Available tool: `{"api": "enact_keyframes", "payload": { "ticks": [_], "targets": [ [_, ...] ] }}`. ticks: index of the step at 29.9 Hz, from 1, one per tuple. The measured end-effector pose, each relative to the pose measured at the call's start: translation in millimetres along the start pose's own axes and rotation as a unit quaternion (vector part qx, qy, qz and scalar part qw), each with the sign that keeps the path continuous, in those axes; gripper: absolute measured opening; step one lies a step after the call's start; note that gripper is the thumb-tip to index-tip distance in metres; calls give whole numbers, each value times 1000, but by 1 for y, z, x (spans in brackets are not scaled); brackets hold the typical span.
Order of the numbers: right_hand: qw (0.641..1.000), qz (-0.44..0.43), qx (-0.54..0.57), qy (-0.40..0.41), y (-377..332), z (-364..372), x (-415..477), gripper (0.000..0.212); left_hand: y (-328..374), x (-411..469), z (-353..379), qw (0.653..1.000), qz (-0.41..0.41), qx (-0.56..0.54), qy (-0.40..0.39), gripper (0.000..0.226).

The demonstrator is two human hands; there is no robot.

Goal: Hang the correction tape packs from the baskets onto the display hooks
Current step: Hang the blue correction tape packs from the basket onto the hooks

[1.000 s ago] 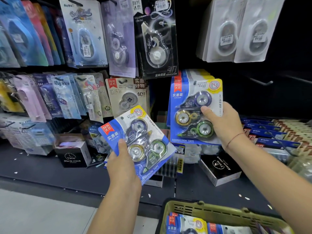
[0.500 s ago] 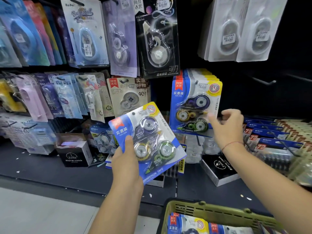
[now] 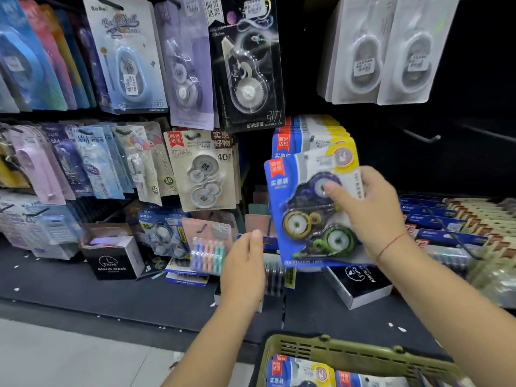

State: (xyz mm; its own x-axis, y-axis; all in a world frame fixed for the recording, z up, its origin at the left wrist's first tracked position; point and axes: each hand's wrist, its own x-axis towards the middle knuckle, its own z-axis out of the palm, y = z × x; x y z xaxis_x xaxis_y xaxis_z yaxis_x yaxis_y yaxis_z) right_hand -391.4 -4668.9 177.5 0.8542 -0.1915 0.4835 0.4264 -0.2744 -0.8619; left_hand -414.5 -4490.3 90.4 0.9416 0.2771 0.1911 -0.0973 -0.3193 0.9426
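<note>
My right hand (image 3: 368, 210) grips a blue correction tape pack (image 3: 301, 213) holding three tape rollers, thumb on its front, just below and in front of the stack of matching packs (image 3: 307, 135) hanging on a hook. My left hand (image 3: 245, 263) hovers lower left of the pack with relaxed fingers and holds nothing. A green basket (image 3: 357, 350) at the bottom holds more of the same packs (image 3: 298, 372).
Other hung stationery cards fill the wall left and above, among them a black tape card (image 3: 248, 62). An alarm clock box (image 3: 111, 261) and a second black box (image 3: 360, 286) sit on the dark shelf. A bare hook (image 3: 421, 136) sticks out at right, above boxed goods (image 3: 446, 219).
The pack passed from my left hand to my right hand and moved right, up toward the hanging stack. My left hand let go and dropped lower.
</note>
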Motion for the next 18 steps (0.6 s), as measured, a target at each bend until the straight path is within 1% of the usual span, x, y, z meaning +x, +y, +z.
{"api": "enact_keyframes", "payload": {
  "ticks": [1,2,3,5,6,7,8,9,13,16,18],
  "targets": [
    [1000,-13,-6,10,-1,-3,7,16,-7,10,3,994,50,98,-12,33],
    [1000,-24,-12,16,-2,-4,15,17,-16,21,7,976,94,191,-40,36],
    [999,-31,-19,19,-2,-5,22,18,-24,31,11,948,131,279,-74,43],
    [999,-29,-28,17,-1,-4,34,16,-43,46,18,877,173,426,-138,57],
    [999,-25,-30,18,1,-3,39,15,-52,51,21,844,184,477,-162,62],
    [999,-22,-34,22,3,-3,42,15,-61,53,23,821,189,507,-181,66],
    [999,-20,-39,27,6,-2,45,17,-69,54,24,811,190,519,-192,69],
    [998,-21,-43,33,7,-2,47,18,-77,53,25,808,190,522,-194,71],
    [997,-21,-43,56,15,2,50,19,-92,53,30,801,204,535,-174,74],
    [996,-5,-66,62,20,10,49,21,-93,54,32,805,198,531,-174,75],
    [993,6,-104,57,26,15,46,26,-95,53,33,806,194,531,-175,76]
  ]
}}
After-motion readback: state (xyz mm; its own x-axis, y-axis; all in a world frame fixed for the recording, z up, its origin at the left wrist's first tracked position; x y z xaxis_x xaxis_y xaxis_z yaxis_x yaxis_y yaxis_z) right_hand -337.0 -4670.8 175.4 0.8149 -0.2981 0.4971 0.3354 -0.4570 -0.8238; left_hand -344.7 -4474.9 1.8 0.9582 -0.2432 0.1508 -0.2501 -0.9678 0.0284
